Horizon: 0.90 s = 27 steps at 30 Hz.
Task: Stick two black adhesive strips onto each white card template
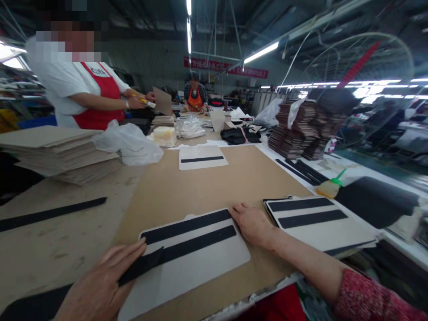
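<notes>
"Lying near the worktop's (76, 240) front edge, on a brown sheet (234, 178), the board (194, 272) bears two black strips (200, 243). What of the grip?"

"The left hand (100, 276) lies over the lower strip at the board's left side, fingers together; one cannot tell if it pinches. The right hand (252, 223) has its fingers at the upper right corner, thumb hidden, so its hold cannot be told."

"And elsewhere on top?"

"A one-striped card (203, 164) at the sheet's far end, a striped pile (317, 232) just right of the right hand, a bottle (328, 189) beyond. Left, a stack (50, 138) and a bag (133, 145)."

"The room?"

"Dim overhead, with lit tubes (261, 52) and a red banner (207, 63); a fan (359, 64) at right. Beyond the stack, a person (100, 91) wears a red apron."
</notes>
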Each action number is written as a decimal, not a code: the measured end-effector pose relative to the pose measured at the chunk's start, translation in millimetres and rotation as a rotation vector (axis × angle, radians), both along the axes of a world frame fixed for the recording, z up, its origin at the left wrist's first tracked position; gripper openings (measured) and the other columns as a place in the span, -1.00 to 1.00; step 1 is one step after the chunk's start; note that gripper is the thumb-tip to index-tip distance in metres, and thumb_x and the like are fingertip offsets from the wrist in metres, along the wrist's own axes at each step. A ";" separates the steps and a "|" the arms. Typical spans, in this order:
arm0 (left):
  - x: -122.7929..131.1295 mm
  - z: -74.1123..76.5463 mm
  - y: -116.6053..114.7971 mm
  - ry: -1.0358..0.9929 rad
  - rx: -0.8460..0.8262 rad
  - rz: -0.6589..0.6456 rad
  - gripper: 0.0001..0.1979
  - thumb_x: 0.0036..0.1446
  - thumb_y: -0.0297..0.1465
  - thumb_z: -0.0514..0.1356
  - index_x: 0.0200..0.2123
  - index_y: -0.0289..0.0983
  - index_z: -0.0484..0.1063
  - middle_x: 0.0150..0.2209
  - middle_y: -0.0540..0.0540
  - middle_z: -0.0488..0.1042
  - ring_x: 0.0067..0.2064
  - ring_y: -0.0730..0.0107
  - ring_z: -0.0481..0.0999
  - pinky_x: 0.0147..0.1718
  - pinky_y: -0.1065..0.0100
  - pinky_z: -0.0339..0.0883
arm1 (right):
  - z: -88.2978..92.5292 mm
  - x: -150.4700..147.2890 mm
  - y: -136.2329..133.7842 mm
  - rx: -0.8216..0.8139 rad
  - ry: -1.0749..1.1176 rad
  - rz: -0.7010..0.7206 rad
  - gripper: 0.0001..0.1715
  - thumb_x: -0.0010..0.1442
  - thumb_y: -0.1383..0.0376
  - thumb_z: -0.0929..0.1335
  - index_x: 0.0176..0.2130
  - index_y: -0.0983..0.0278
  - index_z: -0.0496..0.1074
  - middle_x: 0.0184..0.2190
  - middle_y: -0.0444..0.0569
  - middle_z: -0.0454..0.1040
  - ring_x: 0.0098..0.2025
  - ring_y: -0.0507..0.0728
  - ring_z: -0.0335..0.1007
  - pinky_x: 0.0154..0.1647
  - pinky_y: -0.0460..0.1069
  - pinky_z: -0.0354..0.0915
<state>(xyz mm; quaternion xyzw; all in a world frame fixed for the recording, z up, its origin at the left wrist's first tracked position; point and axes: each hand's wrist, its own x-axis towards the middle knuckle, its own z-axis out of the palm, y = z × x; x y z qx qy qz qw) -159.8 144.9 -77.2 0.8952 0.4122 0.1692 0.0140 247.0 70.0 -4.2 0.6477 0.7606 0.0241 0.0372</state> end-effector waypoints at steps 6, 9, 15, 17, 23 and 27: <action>19.0 29.1 -21.7 -0.078 -0.082 0.016 -0.55 0.12 -0.40 0.13 0.10 -0.14 0.45 0.14 -0.03 0.48 0.14 0.17 0.41 0.15 0.14 0.35 | -11.9 -29.9 -9.6 0.237 0.186 0.114 -0.52 0.37 0.35 0.17 0.19 0.39 0.38 0.22 0.20 0.34 0.27 0.27 0.20 0.31 0.17 0.17; 26.9 39.2 -26.4 -0.087 -0.109 0.020 -0.54 0.10 -0.48 0.11 0.09 -0.19 0.46 0.14 -0.06 0.49 0.12 0.20 0.41 0.15 0.16 0.35 | -18.6 -58.0 -1.0 0.190 0.293 0.217 -0.39 0.40 0.13 0.21 0.29 0.39 0.27 0.31 0.21 0.24 0.36 0.31 0.08 0.37 0.22 0.05; 24.1 51.8 -40.4 -0.024 -0.138 -0.005 -0.53 0.12 -0.48 0.10 0.11 -0.22 0.44 0.12 -0.10 0.50 0.12 0.18 0.42 0.16 0.12 0.34 | -7.4 -87.1 -7.9 -0.088 0.353 0.180 -0.14 0.32 -0.07 0.26 0.35 0.45 0.15 0.39 0.36 -0.03 0.43 0.44 -0.20 0.38 0.36 -0.12; 17.4 53.2 -50.1 0.019 -0.150 -0.024 -0.52 0.12 -0.45 0.11 0.14 -0.20 0.42 0.13 -0.08 0.49 0.14 0.17 0.42 0.17 0.12 0.34 | -3.2 -87.8 -26.6 -0.163 0.368 0.195 -0.06 0.30 -0.12 0.25 0.38 0.45 0.09 0.41 0.39 -0.13 0.44 0.47 -0.30 0.38 0.39 -0.17; -15.3 40.2 -76.2 0.099 -0.110 -0.064 -0.42 0.10 -0.37 0.19 0.23 -0.05 0.33 0.20 0.00 0.43 0.19 0.18 0.41 0.18 0.18 0.33 | -46.0 -105.9 -87.4 -0.086 0.414 0.352 -0.02 0.22 -0.09 0.35 0.38 0.41 0.10 0.39 0.49 -0.20 0.40 0.63 -0.34 0.28 0.54 -0.11; -32.0 32.6 -74.6 0.092 -0.050 -0.073 -0.49 0.10 -0.27 0.21 0.16 0.06 0.40 0.12 0.09 0.51 0.10 0.22 0.50 0.09 0.28 0.42 | -86.9 -136.6 -97.1 0.207 0.362 0.385 -0.46 0.37 0.24 0.25 0.30 0.23 0.24 0.35 0.37 0.08 0.34 0.58 0.01 0.17 0.53 0.15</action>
